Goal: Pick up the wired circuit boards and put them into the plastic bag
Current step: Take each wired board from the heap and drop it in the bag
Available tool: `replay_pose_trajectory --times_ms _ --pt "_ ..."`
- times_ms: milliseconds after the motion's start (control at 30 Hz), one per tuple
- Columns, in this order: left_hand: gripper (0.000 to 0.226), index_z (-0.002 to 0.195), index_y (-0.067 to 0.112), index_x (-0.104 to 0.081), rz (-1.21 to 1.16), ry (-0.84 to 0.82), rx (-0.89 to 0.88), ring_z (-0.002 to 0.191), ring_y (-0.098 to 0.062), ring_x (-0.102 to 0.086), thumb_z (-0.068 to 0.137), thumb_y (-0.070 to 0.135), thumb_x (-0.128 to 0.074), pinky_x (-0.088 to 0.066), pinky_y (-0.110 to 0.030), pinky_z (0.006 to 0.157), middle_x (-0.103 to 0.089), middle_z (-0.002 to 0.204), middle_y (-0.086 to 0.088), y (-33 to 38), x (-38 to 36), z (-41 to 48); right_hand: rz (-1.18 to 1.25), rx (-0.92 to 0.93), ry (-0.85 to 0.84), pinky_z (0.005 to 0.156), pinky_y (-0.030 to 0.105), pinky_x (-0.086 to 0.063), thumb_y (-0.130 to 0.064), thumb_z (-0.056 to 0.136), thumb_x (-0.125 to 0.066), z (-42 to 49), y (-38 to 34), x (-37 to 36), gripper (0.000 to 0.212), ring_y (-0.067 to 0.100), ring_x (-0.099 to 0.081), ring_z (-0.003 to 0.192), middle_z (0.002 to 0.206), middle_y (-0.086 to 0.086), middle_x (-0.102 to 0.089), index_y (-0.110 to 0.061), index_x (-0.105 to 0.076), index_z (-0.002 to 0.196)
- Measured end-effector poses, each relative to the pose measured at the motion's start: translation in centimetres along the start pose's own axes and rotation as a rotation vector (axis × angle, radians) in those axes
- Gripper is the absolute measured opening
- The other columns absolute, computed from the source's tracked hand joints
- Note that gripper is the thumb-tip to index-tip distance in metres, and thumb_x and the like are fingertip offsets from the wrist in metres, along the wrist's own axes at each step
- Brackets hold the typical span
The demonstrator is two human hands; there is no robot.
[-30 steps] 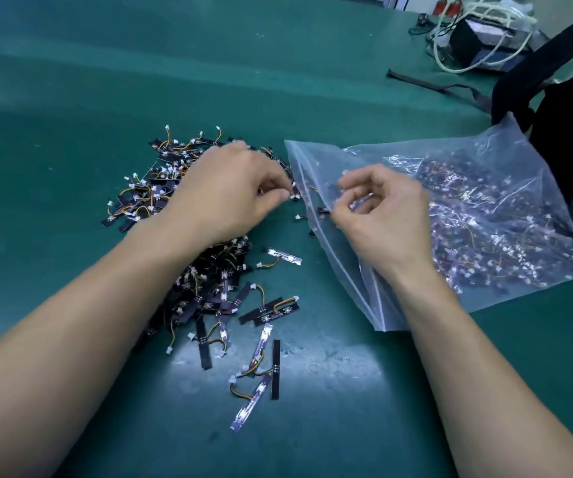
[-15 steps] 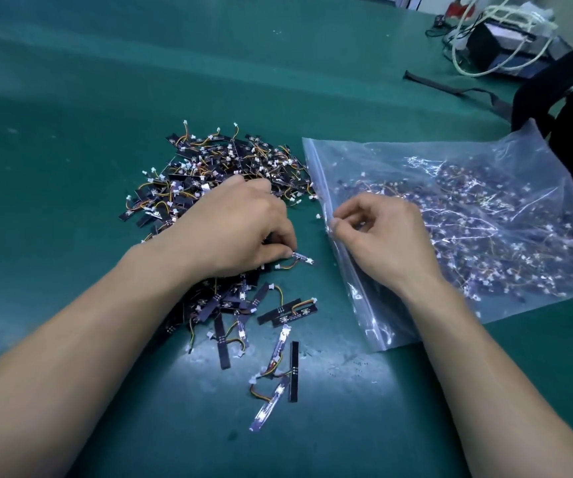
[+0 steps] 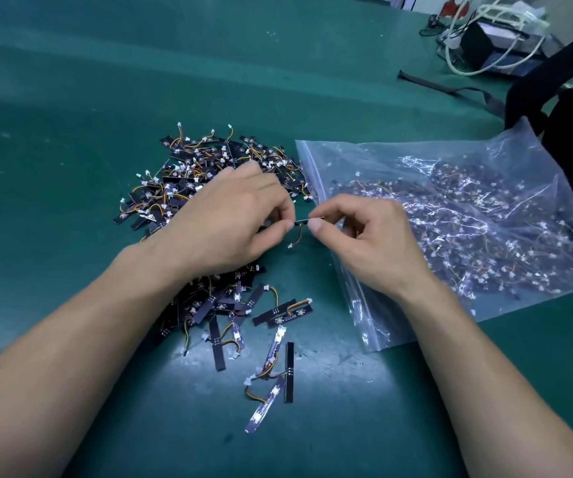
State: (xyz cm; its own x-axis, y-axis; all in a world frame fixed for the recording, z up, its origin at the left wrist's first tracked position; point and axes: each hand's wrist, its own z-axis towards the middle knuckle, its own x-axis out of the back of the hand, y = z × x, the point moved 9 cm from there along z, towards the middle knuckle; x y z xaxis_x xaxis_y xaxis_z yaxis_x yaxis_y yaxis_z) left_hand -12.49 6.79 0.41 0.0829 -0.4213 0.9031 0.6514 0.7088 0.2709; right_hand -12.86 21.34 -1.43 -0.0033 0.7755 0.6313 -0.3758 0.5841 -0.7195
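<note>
Our left hand (image 3: pixel 236 219) and right hand (image 3: pixel 371 243) each pinch one end of a wired circuit board (image 3: pixel 301 221), its lead dangling. It looks light, stiff and thin, so we'd grip it by the edges. The plastic bag (image 3: pixel 450 219) lies under our right hand, with its mouth beside the board. The pile (image 3: pixel 209 167) sits under our left hand, with open table (image 3: pixel 71 98) beyond.

The single head-worn camera looked forward and down along both forearms, close over the table (image 3: pixel 71 98). The grip, where the left hand (image 3: pixel 229 219) and right hand (image 3: pixel 364 243) pinched one board (image 3: pixel 301 221), sat near mid-frame, with the pile (image 3: pixel 209 160) left of it and the bag (image 3: pixel 381 322) right.
</note>
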Motion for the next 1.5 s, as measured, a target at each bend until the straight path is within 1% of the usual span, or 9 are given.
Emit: replay_pose_trajectory --times_ms 100,267,367,533,733,900,1067,1333,1500 --pt "0.020 0.095 0.023 -0.063 -0.004 0.038 -0.006 0.089 -0.013 -0.038 0.096 0.039 -0.051 -0.040 -0.040 0.083 -0.058 0.089 0.009 0.0 0.3 -0.1 0.007 0.048 0.000 0.055 0.013 -0.035 -0.020 0.090 -0.073 0.0 -0.4 0.0 0.008 0.007 -0.047 0.050 0.067 -0.013 -0.068 -0.022 -0.075 0.083" --pt "0.028 0.098 0.022 -0.068 -0.014 0.124 -0.027 0.086 -0.010 -0.034 0.095 0.044 -0.051 -0.033 -0.032 0.078 -0.063 0.092 0.009 0.2 1.3 -0.1 0.030 0.079 0.060 0.054 0.012 -0.035 -0.016 0.091 -0.071 0.0 -0.9 0.6 0.009 0.007 -0.048 0.049 0.065 -0.011 -0.068 -0.018 -0.074 0.083" --pt "0.025 0.094 0.021 -0.070 -0.005 0.154 -0.056 0.084 -0.011 -0.034 0.097 0.038 -0.053 -0.031 -0.033 0.075 -0.065 0.090 0.008 0.4 1.5 -0.2 0.067 0.076 0.067 0.054 0.016 -0.036 -0.017 0.090 -0.071 0.0 -0.9 0.7 0.008 0.012 -0.048 0.050 0.066 -0.010 -0.067 -0.017 -0.074 0.083" --pt "0.026 0.090 0.017 -0.068 -0.004 0.185 -0.058 0.083 -0.014 -0.036 0.097 0.035 -0.051 -0.036 -0.037 0.073 -0.064 0.086 0.005 0.5 1.6 -0.1 0.111 0.063 0.093 0.053 0.012 -0.033 -0.023 0.086 -0.073 -0.2 -0.9 0.8 0.004 0.007 -0.043 0.049 0.064 -0.019 -0.060 -0.023 -0.076 0.089" --pt "0.023 0.090 0.018 -0.069 -0.018 0.196 -0.051 0.083 -0.013 -0.036 0.096 0.035 -0.054 -0.039 -0.039 0.074 -0.065 0.087 0.006 0.4 1.6 -0.3 0.054 0.094 0.074 0.054 0.014 -0.035 -0.017 0.091 -0.071 -0.1 -1.1 0.6 0.009 0.005 -0.046 0.049 0.064 -0.008 -0.067 -0.016 -0.074 0.082" --pt "0.024 0.091 0.019 -0.069 -0.030 0.195 -0.050 0.084 -0.012 -0.035 0.096 0.036 -0.054 -0.039 -0.039 0.075 -0.065 0.088 0.007 0.4 1.7 -0.3 0.053 0.113 0.087 0.053 0.016 -0.037 -0.017 0.092 -0.071 -0.1 -1.4 0.7 0.009 0.011 -0.050 0.050 0.065 -0.010 -0.067 -0.015 -0.075 0.083" --pt "0.024 0.089 0.016 -0.068 -0.031 0.201 -0.059 0.083 -0.014 -0.036 0.097 0.033 -0.053 -0.038 -0.037 0.075 -0.063 0.086 0.005 0.4 1.7 -0.3 0.097 0.067 0.104 0.054 0.012 -0.034 -0.024 0.087 -0.073 -0.1 -0.9 0.7 0.005 0.006 -0.045 0.050 0.065 -0.018 -0.062 -0.023 -0.076 0.090" --pt "0.024 0.093 0.017 -0.070 -0.048 0.201 -0.045 0.084 -0.015 -0.039 0.096 0.036 -0.055 -0.041 -0.039 0.077 -0.065 0.089 0.006 0.3 1.7 -0.4 0.046 0.114 0.105 0.053 0.017 -0.038 -0.012 0.091 -0.070 -0.1 -1.4 0.8 0.010 0.012 -0.051 0.050 0.065 -0.009 -0.067 -0.015 -0.074 0.082" --pt "0.020 0.089 0.018 -0.068 -0.058 0.208 -0.054 0.083 -0.015 -0.038 0.096 0.033 -0.056 -0.041 -0.038 0.077 -0.064 0.086 0.006 0.4 1.8 -0.4 0.054 0.112 0.102 0.054 0.015 -0.036 -0.016 0.089 -0.070 -0.2 -1.4 0.7 0.008 0.008 -0.049 0.050 0.066 -0.009 -0.066 -0.016 -0.075 0.083"
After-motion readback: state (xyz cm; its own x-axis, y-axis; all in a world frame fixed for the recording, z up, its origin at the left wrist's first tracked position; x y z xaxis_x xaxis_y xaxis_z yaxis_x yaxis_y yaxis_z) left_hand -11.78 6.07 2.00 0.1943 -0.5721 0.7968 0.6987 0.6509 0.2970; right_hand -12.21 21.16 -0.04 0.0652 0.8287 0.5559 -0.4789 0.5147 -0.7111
